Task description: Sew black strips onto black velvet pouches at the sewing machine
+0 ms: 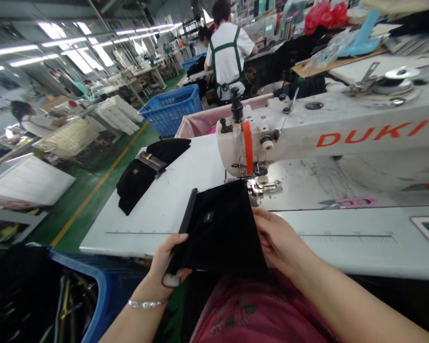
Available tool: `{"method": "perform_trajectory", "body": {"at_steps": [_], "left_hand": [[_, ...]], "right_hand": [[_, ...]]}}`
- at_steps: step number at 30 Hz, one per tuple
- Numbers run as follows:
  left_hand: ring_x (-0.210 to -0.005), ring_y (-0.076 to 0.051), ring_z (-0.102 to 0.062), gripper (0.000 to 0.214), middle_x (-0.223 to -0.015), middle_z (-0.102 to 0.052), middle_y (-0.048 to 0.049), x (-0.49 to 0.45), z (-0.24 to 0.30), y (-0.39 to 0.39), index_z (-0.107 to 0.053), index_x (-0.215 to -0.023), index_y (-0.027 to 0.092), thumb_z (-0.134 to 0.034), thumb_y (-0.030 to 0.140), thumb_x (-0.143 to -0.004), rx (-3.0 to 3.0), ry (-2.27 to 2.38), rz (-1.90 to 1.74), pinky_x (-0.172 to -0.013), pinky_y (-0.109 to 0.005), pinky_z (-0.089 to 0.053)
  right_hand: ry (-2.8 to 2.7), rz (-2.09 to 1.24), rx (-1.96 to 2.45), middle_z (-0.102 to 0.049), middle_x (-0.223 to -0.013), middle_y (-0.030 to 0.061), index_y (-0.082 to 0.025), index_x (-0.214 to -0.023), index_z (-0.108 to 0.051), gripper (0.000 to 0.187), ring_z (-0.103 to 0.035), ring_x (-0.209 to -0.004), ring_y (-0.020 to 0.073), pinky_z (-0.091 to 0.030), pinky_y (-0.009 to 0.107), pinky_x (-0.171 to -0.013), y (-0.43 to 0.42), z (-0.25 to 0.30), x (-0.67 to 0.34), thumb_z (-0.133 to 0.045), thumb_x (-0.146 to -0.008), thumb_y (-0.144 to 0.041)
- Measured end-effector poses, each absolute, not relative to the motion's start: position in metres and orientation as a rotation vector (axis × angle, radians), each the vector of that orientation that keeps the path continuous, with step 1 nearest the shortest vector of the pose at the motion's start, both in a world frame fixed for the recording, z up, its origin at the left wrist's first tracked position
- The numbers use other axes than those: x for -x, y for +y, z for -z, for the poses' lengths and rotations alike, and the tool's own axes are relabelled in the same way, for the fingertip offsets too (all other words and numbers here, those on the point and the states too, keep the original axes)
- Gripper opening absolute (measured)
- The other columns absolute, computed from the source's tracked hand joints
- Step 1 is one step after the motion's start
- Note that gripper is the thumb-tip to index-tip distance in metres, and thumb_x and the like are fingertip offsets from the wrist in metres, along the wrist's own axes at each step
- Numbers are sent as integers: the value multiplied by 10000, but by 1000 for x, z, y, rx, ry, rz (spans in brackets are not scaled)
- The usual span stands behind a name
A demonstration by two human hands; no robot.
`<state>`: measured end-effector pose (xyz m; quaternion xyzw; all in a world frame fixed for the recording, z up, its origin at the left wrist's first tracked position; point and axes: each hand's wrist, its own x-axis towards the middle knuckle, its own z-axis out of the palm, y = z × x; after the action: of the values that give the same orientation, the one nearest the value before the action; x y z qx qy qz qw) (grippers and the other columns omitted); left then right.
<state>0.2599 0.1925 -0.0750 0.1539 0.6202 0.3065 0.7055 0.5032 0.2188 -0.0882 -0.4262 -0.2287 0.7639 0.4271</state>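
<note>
Head camera is looking down at a white sewing table (157, 209) where a person is sitting and working with both bare hands. The left hand (169, 262), with a silver bracelet (146, 303) on its wrist, is gripping the lower left corner of a black cloth piece (221, 228), the thumb lying on top and the fingers curled under the edge. The right hand (277, 240) is pinching the right edge of the same cloth piece, fingers closed on the fabric. This cloth piece is lying flat on the table near its front edge, with a small label (209, 216) on its face and a stiff dark strip along its left side, and its upper right corner is reaching to the presser foot (260, 183) of the sewing machine (325, 133). The machine is white with orange letters on its arm. A pile of black clothes (146, 171) is resting further left on the table, well apart from the hands. A blue basket (171, 112) is standing on the green floor behind the table, and another blue bin (96, 295) is standing beside the person's left arm. A co-worker in a white shirt and green apron (229, 52) is standing far behind the machine, with the back to the camera.
</note>
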Motion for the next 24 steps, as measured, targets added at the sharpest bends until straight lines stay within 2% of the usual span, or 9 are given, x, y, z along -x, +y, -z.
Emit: {"method": "perform_trajectory", "body": {"at_steps": [2, 5, 7, 9, 11, 15, 19, 21, 24], "left_hand": [[-304, -127, -412, 449, -463, -518, -11, -255, 72, 180, -640, -637, 167, -407, 478, -862, -484, 1482, -587, -290, -239, -389], [-462, -163, -559, 364, -649, -629, -26, -241, 66, 167, -644, -822, 201, -478, 521, -873, -804, 1623, -527, -407, -252, -460], [-657, -216, -637, 297, -773, -659, -35, -233, 64, 160, -622, -933, 214, -551, 494, -863, -1239, 1870, -548, -609, -329, -538], [-902, -265, -637, 240, -928, -661, -59, -236, 63, 152, -607, -1003, 219, -580, 417, -870, -1797, 2057, -609, -859, -438, -514], [-1109, -280, -564, 230, -1131, -627, -85, -254, 62, 142, -592, -1097, 227, -579, 310, -883, -2257, 1914, -632, -1008, -481, -428], [-1256, -263, -462, 425, -1395, -508, -90, -311, 63, 131, -492, -1339, 206, -530, 195, -916, -2787, 1158, -327, -1067, -441, -386], [-1085, -233, -550, 310, -1215, -630, -88, -336, 76, 138, -567, -1253, 149, -492, 176, -954, -2904, 892, -285, -937, -401, -464], [-965, -207, -573, 242, -1057, -671, -73, -334, 85, 142, -611, -1168, 136, -523, 172, -946, -2876, 857, -408, -859, -369, -491], [-926, -183, -569, 235, -1003, -674, -59, -325, 96, 143, -618, -1162, 146, -556, 155, -935, -2802, 852, -613, -837, -343, -502]], "right_hand": [[-627, -2019, 1066, -356, -494, -97, -168, -854, -613, 304, -205, -406, 39, -129, 198, -392, 207, 90, -503, -752, -695, -386], [-851, -2001, 1168, -435, -534, -60, -161, -720, -596, 262, -311, -462, 62, -204, 215, -440, 182, 99, -507, -736, -705, -381], [-1050, -1908, 1252, -460, -564, -44, -165, -653, -558, 257, -373, -528, 85, -268, 228, -496, 163, 107, -511, -689, -746, -365], [-1147, -1844, 1288, -498, -616, -30, -174, -643, -529, 245, -431, -594, 111, -322, 244, -554, 147, 115, -515, -653, -768, -344], [-1164, -1826, 1289, -544, -681, -17, -186, -687, -537, 213, -490, -661, 141, -369, 262, -604, 134, 122, -517, -640, -777, -349], [-1175, -1820, 1315, -584, -711, -4, -197, -735, -581, 202, -544, -712, 172, -413, 282, -633, 120, 131, -518, -664, -772, -377], [-1109, -1862, 1336, -568, -679, -9, -188, -738, -607, 243, -490, -618, 132, -376, 259, -558, 116, 134, -519, -655, -790, -421], [-1052, -1907, 1350, -538, -649, -22, -176, -728, -599, 283, -421, -549, 96, -312, 237, -494, 114, 133, -521, -665, -785, -446], [-964, -1984, 1361, -498, -604, -43, -165, -731, -592, 338, -348, -478, 63, -232, 223, -433, 112, 134, -523, -701, -755, -484]]}}
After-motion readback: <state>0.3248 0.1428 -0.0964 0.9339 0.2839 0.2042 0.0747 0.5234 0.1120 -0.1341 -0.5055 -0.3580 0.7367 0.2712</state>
